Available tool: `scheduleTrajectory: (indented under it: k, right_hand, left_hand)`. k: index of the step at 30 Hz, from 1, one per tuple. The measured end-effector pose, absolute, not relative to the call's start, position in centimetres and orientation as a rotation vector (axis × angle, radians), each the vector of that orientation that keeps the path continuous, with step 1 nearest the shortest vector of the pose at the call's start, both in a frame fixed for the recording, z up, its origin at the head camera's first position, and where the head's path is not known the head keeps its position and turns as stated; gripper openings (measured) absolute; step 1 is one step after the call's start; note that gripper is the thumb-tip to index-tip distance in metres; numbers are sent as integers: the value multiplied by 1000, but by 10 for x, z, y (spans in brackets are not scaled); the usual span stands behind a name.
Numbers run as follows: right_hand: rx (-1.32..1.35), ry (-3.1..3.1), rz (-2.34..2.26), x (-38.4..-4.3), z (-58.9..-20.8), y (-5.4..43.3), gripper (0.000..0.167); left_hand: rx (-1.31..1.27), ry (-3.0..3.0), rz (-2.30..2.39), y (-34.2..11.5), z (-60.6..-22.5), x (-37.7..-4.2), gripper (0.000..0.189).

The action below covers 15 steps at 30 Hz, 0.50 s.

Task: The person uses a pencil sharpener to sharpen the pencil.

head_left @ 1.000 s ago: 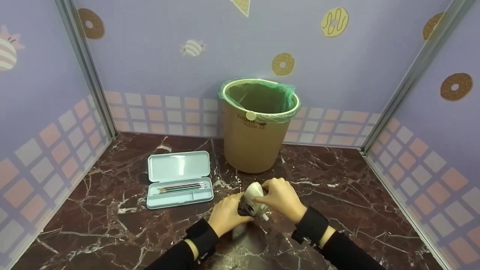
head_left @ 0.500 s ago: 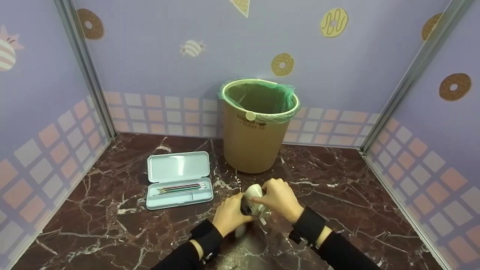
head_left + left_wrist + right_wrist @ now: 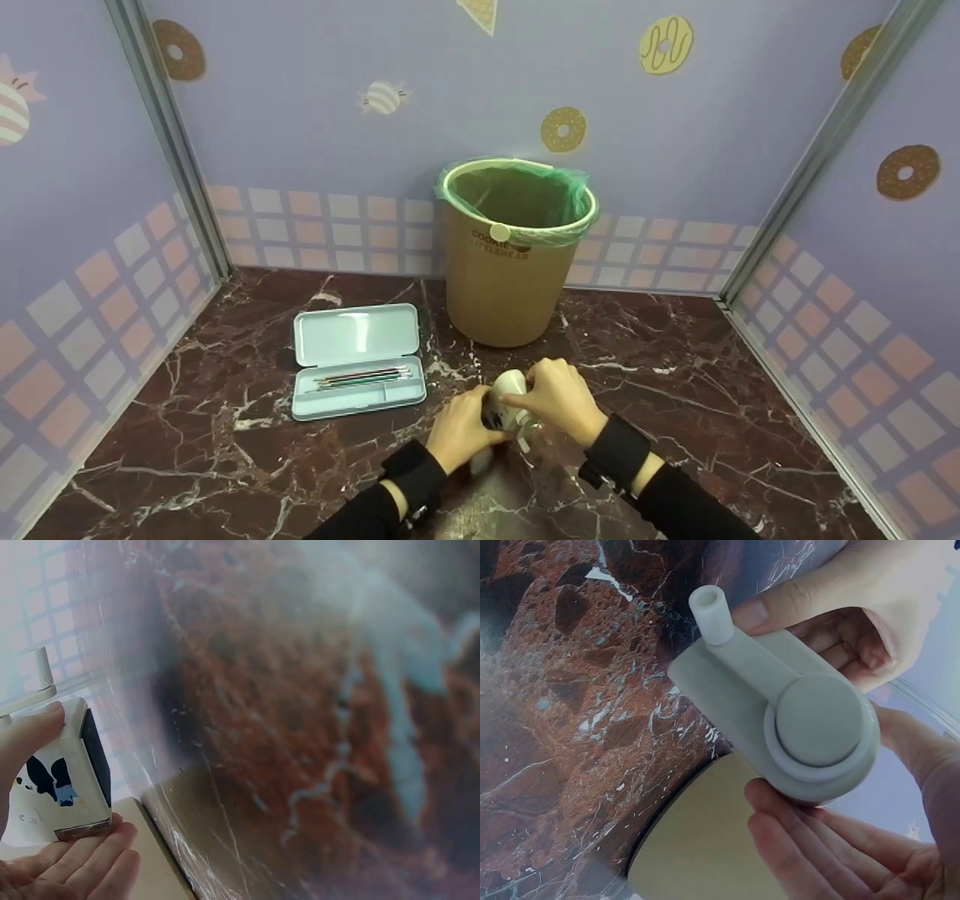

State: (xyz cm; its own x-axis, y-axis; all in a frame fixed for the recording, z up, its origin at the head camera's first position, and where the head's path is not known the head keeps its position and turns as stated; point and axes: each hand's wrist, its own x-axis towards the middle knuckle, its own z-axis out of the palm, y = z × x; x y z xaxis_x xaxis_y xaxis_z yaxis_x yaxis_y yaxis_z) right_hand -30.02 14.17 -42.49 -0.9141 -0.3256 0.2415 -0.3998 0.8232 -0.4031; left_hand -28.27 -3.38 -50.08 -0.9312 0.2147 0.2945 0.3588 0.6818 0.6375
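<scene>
A white hand-crank pencil sharpener [image 3: 510, 386] with black cow-like patches is tilted between both hands, close over the marble table. My left hand [image 3: 459, 429] grips its dark-based end, thumb on one side and fingers on the other. The thumb [image 3: 34, 731] and fingers [image 3: 90, 862] show in the left wrist view. My right hand [image 3: 562, 397] holds the rounded end between thumb and fingers. In the right wrist view the fingers [image 3: 802, 840] curl at that end, beside the crank's round hub [image 3: 819, 720]. The crank knob [image 3: 712, 613] sticks out near the left thumb, untouched by the right hand.
A pale blue pencil case [image 3: 357, 330] lies with its lid up on the left, several pencils [image 3: 364, 376] inside. Behind the hands stands a brown bin [image 3: 510, 292] with a green liner [image 3: 581, 193]. Patterned walls [image 3: 300, 112] enclose the table on three sides.
Over the last second my left hand and the sharpener have shifted slightly to the right, and the crank knob sits a little lower. Both hands keep their hold; the last half second shows almost no motion.
</scene>
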Motion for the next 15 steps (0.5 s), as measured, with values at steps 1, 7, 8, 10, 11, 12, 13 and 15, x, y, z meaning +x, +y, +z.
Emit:
scheduleTrajectory:
  k: [1, 7, 8, 10, 11, 12, 13, 15]
  right_hand:
    - [569, -2843, 684, -300, -425, 142, 64]
    - [579, -2852, 717, -299, -425, 144, 64]
    - [587, -2854, 721, -299, -424, 145, 63]
    - [610, -2858, 730, -299, -423, 145, 60]
    - [628, -2862, 732, -299, -423, 146, 57]
    - [649, -2862, 727, -299, -422, 146, 53]
    - [674, -2857, 720, -300, -422, 147, 49]
    - [738, -2839, 705, -300, -420, 150, 38]
  left_hand:
    - [-469, -2696, -1093, -34, -501, -283, 69]
    - [-509, -2673, -1123, -36, -504, -286, 67]
    - [-517, -2674, -1132, -37, -504, -286, 67]
    - [-536, -2684, -1147, -40, -504, -287, 67]
    - [-544, -2694, -1146, -42, -503, -288, 67]
    - [-556, -2701, -1147, -44, -503, -288, 68]
    - [-569, -2708, -1149, -46, -502, -289, 68]
    - [-609, -2714, -1157, -52, -501, -291, 66]
